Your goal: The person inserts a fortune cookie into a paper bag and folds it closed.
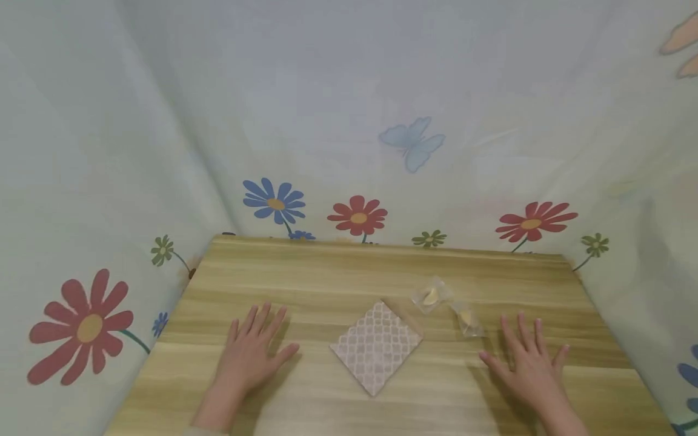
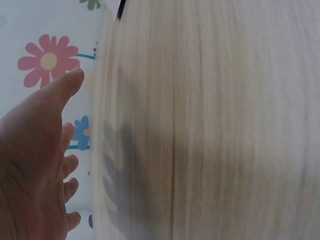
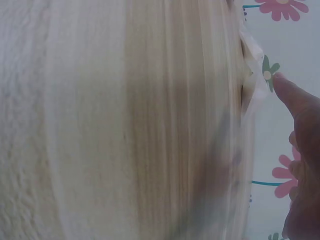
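Observation:
My left hand [image 1: 248, 357] is over the left part of the wooden table, its fingers straight and spread, holding nothing. On the right side my right hand [image 1: 533, 369] is spread in the same way and holds nothing. Shadows fall on the wood beside both. Between them lies a flat square item [image 1: 376, 348] with a pale lattice pattern and a plain tan strip along one edge; its kind is unclear. Two small clear packets, a farther one [image 1: 431, 297] and a nearer one [image 1: 468, 321], each contain a yellowish piece. The nearer packet is just left of my right fingertips.
The wooden table [image 1: 305, 272] has its far edge against a pale hanging cloth [image 1: 327, 109] printed with flowers and butterflies. The same cloth rises along the left and right sides.

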A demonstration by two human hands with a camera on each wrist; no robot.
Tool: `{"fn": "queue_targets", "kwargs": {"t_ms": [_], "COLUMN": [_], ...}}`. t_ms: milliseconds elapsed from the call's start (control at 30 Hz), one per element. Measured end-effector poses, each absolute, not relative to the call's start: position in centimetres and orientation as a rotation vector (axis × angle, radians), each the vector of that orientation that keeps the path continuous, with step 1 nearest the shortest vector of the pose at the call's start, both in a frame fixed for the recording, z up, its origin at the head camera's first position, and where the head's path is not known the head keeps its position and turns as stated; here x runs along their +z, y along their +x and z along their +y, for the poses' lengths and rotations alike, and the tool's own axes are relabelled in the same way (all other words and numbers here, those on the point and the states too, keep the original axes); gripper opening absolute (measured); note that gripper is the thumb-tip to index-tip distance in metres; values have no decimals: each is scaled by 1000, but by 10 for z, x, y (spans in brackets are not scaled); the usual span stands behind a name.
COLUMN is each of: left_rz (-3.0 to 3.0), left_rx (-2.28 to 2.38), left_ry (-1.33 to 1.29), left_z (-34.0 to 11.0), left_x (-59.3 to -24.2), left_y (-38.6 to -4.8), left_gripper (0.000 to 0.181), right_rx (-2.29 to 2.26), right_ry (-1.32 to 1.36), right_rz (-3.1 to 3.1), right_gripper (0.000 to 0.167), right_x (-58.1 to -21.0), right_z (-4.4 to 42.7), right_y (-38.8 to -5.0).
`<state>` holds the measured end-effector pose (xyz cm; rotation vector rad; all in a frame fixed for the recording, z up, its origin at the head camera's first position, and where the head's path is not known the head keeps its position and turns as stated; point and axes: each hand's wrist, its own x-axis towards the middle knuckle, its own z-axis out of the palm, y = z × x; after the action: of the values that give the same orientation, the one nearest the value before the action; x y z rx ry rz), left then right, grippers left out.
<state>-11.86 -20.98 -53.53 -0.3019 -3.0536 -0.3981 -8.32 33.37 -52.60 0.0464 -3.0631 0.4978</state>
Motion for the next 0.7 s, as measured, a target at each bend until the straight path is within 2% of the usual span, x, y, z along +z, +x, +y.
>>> {"fn": "queue_targets", "kwargs": {"t_ms": [700], "left_rz": [-3048], "left_rx": [-419], "left_ry": [-342], "left_z": [-189], "left_x": [-533], "left_y": [-120], "left_gripper": [90], "right_rx": [513], "right_ry": [57], "right_rz": [-3072], "right_gripper": [100], "right_x": [-525], "right_z": [333], "right_y": [-79]}}
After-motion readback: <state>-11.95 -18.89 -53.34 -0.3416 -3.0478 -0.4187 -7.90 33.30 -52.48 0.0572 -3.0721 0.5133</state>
